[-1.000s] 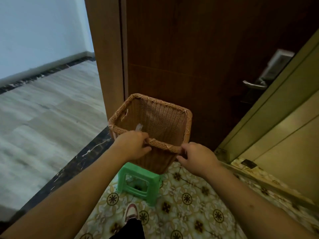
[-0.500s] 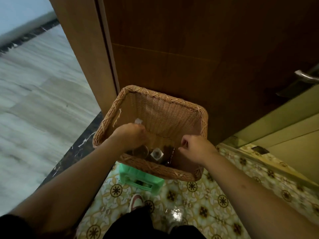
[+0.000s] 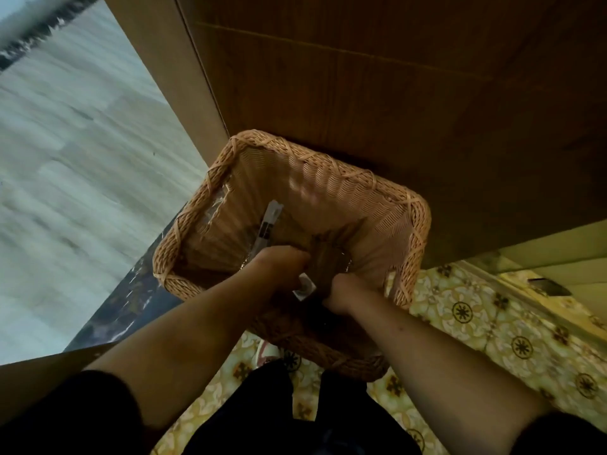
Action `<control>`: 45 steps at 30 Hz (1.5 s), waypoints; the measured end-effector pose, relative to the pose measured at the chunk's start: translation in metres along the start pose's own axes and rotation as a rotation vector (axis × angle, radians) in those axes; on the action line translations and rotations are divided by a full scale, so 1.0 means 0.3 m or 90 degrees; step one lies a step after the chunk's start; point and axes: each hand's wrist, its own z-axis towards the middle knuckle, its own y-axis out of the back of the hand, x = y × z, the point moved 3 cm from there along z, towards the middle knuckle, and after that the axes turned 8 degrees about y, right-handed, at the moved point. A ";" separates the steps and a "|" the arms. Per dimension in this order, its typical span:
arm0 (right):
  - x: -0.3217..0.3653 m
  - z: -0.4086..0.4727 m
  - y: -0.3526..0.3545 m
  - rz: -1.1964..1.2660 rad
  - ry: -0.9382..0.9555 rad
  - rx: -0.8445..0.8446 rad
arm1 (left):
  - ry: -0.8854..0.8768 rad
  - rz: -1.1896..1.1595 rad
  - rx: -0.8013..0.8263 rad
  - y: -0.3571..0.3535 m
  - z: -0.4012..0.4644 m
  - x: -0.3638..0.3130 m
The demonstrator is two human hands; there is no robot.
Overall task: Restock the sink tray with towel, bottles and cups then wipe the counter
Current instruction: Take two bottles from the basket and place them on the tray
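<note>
A square wicker basket stands against a wooden door, and both my hands reach down inside it. My left hand is curled near a dark brown item at the basket's bottom. My right hand is curled on the other side of that item, its fingers hidden in the dark. A small white-capped bottle shows between the two hands. A clear wrapped packet leans on the basket's left inner wall. What either hand holds is hidden.
The brown wooden door rises right behind the basket. A patterned yellow tile floor lies to the right and under me. Pale wood-look flooring beyond a dark marble threshold lies to the left.
My hands let go of the basket rim and went down inside the basket. My view has tilted down and closer, and the green stool under the basket is now hidden.
</note>
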 end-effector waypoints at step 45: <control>0.353 -0.546 0.627 -0.166 0.397 -0.298 | 0.229 -0.073 -0.541 0.420 -0.707 0.021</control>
